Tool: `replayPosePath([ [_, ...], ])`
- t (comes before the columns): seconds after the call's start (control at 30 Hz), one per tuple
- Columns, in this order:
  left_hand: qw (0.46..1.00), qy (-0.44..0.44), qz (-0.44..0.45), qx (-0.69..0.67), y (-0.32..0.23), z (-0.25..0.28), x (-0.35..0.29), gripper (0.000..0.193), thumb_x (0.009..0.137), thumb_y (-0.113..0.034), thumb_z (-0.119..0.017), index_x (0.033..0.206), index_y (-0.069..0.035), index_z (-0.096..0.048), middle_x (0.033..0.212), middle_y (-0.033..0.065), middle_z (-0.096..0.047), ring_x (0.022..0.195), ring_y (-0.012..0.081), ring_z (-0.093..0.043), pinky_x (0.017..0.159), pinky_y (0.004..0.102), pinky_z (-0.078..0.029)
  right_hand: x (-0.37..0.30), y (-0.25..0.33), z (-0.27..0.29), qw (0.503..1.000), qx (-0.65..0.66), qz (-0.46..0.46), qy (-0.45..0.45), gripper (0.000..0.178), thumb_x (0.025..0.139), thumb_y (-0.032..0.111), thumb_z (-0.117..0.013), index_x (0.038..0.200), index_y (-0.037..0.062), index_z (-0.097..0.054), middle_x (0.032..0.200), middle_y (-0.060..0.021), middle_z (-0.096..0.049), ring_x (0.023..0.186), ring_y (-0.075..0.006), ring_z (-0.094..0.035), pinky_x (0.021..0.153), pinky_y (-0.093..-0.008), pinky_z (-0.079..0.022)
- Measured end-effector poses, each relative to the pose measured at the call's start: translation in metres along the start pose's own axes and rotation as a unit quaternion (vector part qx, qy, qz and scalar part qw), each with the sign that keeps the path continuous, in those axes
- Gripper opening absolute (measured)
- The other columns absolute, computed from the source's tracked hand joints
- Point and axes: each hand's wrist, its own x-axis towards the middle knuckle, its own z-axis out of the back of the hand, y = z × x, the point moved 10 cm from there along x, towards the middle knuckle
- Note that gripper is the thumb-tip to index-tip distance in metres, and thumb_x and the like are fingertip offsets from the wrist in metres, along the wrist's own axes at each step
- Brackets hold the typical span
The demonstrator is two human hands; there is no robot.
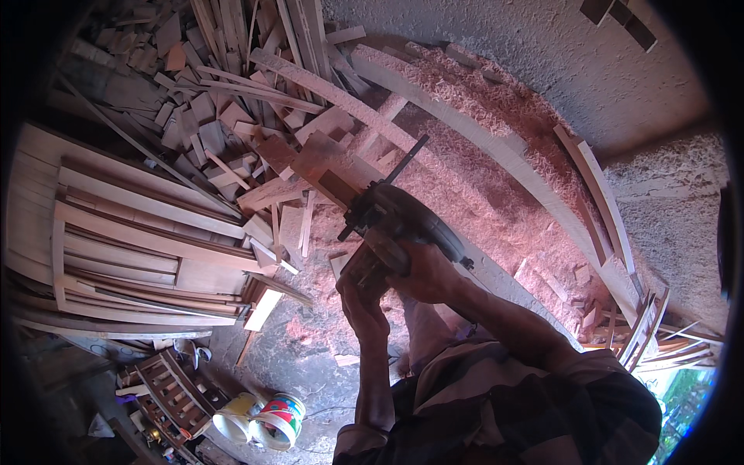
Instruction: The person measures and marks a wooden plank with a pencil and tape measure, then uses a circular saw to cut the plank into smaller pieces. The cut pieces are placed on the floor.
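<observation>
A dark hand-held power tool (399,217) with a rounded housing and a bar across its front is in both my hands; its exact kind is not plain. My right hand (426,271) is wrapped round its rear grip. My left hand (363,302) is closed on the tool's lower left side, its fingers partly hidden. Just beyond the tool, a reddish-brown board (329,159) runs toward the upper left; whether the tool touches it is hard to tell.
Pinkish shavings (496,194) lie around long pale beams (535,178). Wood offcuts (194,132) heap up at the far left. Wooden frames (139,240) are stacked on the left. Two buckets (277,425) and a slatted wooden piece (170,395) stand at the lower left, near a rough wall (659,201) opposite.
</observation>
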Motion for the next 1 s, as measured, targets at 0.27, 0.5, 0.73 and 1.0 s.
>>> replayPosePath([
  [0.27, 1.0, -0.014, -0.008, -0.015, -0.001, 0.007, 0.011, 0.046, 0.11, -0.043, -0.04, 0.138, -0.008, -0.046, 0.14, 0.0162, -0.054, 0.13, 0.0279, -0.055, 0.106, 0.0434, -0.05, 0.01, 0.008, 0.0, 1.0, 0.006, 0.008, -0.006, 0.051, 0.077, 0.02, -0.078, 0.123, 0.0018, -0.064, 0.101, -0.0246, -0.071, 0.098, -0.0395, -0.071, 0.084, -0.0459, -0.056],
  [0.5, 0.999, -0.03, -0.008, -0.02, -0.007, 0.007, 0.021, 0.043, 0.109, -0.038, -0.042, 0.135, -0.005, -0.05, 0.131, 0.0147, -0.058, 0.12, 0.0234, -0.062, 0.098, 0.0357, -0.054, 0.021, 0.014, -0.001, 0.999, -0.003, 0.026, -0.019, 0.05, 0.077, 0.021, -0.078, 0.121, 0.0011, -0.064, 0.101, -0.0249, -0.071, 0.098, -0.0405, -0.071, 0.084, -0.0458, -0.056],
  [0.73, 0.999, -0.042, -0.01, -0.031, -0.013, 0.007, 0.031, 0.044, 0.109, -0.039, -0.042, 0.135, -0.004, -0.049, 0.132, 0.0153, -0.058, 0.122, 0.0235, -0.061, 0.1, 0.0364, -0.054, 0.033, 0.02, -0.003, 1.0, 0.007, 0.013, -0.005, 0.05, 0.076, 0.019, -0.079, 0.12, 0.0, -0.064, 0.101, -0.0242, -0.071, 0.097, -0.0391, -0.071, 0.084, -0.0451, -0.056],
  [1.0, 0.998, -0.055, -0.008, -0.017, -0.02, 0.008, 0.045, 0.045, 0.109, -0.04, -0.041, 0.135, -0.004, -0.05, 0.132, 0.0157, -0.058, 0.121, 0.0237, -0.062, 0.1, 0.0359, -0.055, 0.048, 0.024, -0.007, 1.0, 0.012, 0.022, -0.004, 0.048, 0.076, 0.019, -0.079, 0.118, -0.0004, -0.064, 0.101, -0.0229, -0.071, 0.096, -0.0366, -0.071, 0.083, -0.0444, -0.055],
])
